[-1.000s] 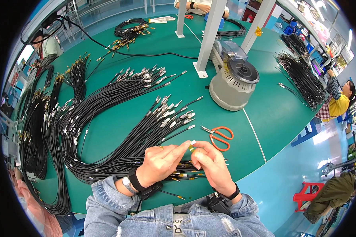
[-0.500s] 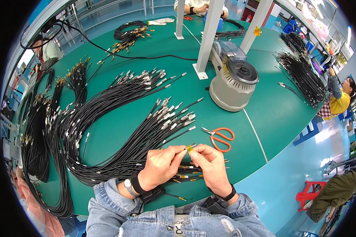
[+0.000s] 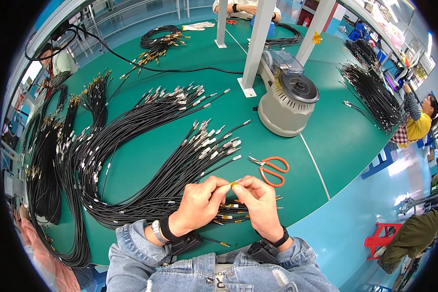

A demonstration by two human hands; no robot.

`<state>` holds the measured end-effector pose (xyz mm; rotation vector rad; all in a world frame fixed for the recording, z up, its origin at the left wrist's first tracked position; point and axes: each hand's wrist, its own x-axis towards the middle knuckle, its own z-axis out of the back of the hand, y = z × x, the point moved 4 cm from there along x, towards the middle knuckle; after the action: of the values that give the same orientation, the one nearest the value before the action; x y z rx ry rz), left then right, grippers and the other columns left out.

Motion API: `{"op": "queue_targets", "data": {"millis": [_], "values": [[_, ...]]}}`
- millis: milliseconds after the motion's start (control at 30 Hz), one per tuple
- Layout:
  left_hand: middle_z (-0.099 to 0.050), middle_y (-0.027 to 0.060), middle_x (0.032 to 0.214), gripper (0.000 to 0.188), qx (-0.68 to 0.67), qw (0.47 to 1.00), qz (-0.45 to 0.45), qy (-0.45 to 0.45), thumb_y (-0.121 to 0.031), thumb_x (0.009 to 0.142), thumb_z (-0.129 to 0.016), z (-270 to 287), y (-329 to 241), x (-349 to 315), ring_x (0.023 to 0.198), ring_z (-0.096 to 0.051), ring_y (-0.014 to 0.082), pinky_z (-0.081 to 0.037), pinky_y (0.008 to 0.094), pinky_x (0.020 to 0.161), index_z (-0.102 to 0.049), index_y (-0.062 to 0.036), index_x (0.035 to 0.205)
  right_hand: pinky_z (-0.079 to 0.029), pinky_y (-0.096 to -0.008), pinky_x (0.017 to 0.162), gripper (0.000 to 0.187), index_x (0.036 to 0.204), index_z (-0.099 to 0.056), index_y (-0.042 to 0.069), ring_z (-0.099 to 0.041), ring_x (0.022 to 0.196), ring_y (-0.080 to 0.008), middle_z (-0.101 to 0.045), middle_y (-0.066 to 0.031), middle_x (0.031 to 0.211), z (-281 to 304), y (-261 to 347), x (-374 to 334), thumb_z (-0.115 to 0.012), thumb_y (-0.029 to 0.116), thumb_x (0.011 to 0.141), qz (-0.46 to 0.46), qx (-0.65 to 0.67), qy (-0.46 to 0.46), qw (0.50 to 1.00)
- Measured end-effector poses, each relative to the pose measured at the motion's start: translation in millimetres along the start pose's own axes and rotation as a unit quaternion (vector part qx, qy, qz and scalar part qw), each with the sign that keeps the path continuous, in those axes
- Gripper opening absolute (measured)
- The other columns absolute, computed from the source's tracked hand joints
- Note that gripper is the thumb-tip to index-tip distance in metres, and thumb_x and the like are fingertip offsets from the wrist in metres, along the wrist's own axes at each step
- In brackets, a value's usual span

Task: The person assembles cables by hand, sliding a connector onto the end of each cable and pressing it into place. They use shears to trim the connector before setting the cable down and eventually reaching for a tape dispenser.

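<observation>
Left hand (image 3: 198,204) and right hand (image 3: 260,203) mostly hide the yellow piece (image 3: 234,184) clamped in their grip

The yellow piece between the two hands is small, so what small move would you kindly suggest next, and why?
Perhaps press the yellow piece with the fingers of the right hand while the left hand steadies it, since both hands' fingers are close together there.
</observation>
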<state>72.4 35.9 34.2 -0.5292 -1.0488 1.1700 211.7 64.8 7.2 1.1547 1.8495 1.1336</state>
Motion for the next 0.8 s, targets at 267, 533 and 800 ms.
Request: {"op": "queue_targets", "data": {"millis": [267,533,800], "values": [[-0.06,0.0037,0.061,0.013,-0.144,0.973,0.123,0.133,-0.007,0.092,-0.052,5.8,3.6,4.9,0.048,-0.055,0.0081,-0.043,0.0217,0.044,-0.058,0.0014,0.084,-0.046,-0.0213,0.072,0.005,0.09,-0.061,-0.001,-0.057,0.079,-0.0087,-0.059,-0.003,0.089,5.2,0.0,0.9,-0.063,0.002,0.086,0.03,-0.033,0.03,0.999],[-0.061,0.0057,0.065,0.02,-0.305,0.906,0.192,0.221,-0.014,0.096,-0.047,6.6,14.8,4.9,0.05,-0.055,0.0087,-0.044,0.0206,0.048,-0.057,0.0015,0.088,-0.047,-0.0244,0.074,0.01,0.092,-0.061,-0.003,-0.057,0.081,-0.0127,-0.058,-0.0054,0.09,1.8,6.6,4.0,-0.064,0.0,0.083,0.075,-0.115,0.029,0.99],[-0.06,0.0062,0.062,0.028,-0.42,0.827,0.238,0.287,-0.022,0.098,-0.047,8.6,18.1,6.1,0.047,-0.053,0.0091,-0.041,0.0203,0.045,-0.056,0.0009,0.084,-0.045,-0.0256,0.071,0.008,0.089,-0.064,-0.001,-0.055,0.079,-0.0138,-0.058,-0.0073,0.086,-5.5,12.4,17.7,-0.065,0.0,0.081,0.171,-0.14,0.126,0.967]]}}
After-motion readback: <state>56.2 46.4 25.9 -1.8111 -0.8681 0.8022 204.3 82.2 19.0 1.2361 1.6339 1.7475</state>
